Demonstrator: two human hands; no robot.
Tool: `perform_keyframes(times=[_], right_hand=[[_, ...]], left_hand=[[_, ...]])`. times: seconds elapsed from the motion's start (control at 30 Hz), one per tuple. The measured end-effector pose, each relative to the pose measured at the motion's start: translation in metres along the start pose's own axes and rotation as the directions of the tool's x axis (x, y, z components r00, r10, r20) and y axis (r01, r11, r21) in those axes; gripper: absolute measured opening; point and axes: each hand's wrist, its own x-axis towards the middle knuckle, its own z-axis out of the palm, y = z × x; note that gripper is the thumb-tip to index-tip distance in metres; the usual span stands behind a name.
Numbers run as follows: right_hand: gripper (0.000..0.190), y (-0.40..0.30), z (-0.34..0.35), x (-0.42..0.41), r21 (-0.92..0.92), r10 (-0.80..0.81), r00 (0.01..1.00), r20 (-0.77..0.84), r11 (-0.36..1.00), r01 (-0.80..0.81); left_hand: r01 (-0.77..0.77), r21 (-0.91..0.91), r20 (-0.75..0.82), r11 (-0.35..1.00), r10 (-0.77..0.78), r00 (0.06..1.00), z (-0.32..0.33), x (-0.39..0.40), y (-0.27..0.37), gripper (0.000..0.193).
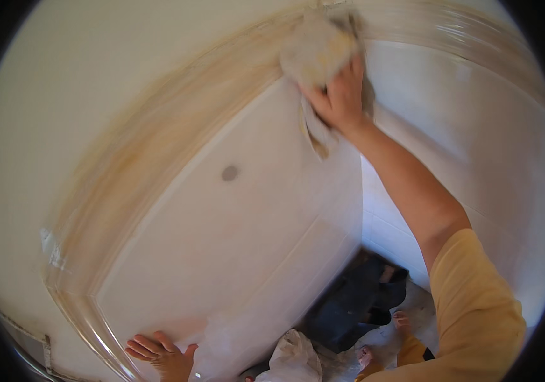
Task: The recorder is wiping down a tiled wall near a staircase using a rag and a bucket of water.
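Observation:
My right hand presses a crumpled, stained pale cloth against the beige moulded trim where it meets the wall corner. Part of the cloth hangs below the hand, and its upper part is blurred. Lower left, my left hand rests with fingers spread on the pale wall, beside the trim, holding nothing. A round grey spot marks the wall between the two hands.
Black containers or bags stand on the floor at the corner, near my bare feet. A whitish sack lies beside them. A second wall rises at the right. A metal-edged frame shows at lower left.

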Motion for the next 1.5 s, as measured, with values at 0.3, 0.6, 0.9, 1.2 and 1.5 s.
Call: perform_keyframes(times=[0.3,0.6,0.9,1.2,1.5], right_hand=[[0.047,0.028,0.003,-0.253,-0.040,0.221,0.962,0.159,0.975,-0.218],[0.041,-0.039,-0.008,-0.193,0.059,0.626,0.713,0.315,0.737,-0.674],[0.047,-0.266,-0.040,-0.074,0.644,-0.381,0.888,0.257,0.752,0.137],[0.041,-0.134,-0.008,-0.120,0.277,-0.255,0.947,0.197,0.941,0.195],[0.053,-0.129,-0.008,0.011,0.121,0.365,0.930,0.043,0.922,-0.367]], left_hand=[[0.066,0.011,-0.019,0.998,-0.065,0.998,0.002,0.009,0.012,0.143],[0.140,-0.024,0.137,0.990,-0.135,0.981,0.002,0.001,0.010,0.144],[0.208,0.068,0.272,0.976,-0.219,0.937,0.001,0.006,0.020,0.143],[0.146,0.005,0.208,0.989,-0.144,0.967,0.013,-0.005,0.007,0.138],[0.139,-0.048,0.116,0.989,-0.132,0.984,0.010,-0.015,0.009,0.122]])
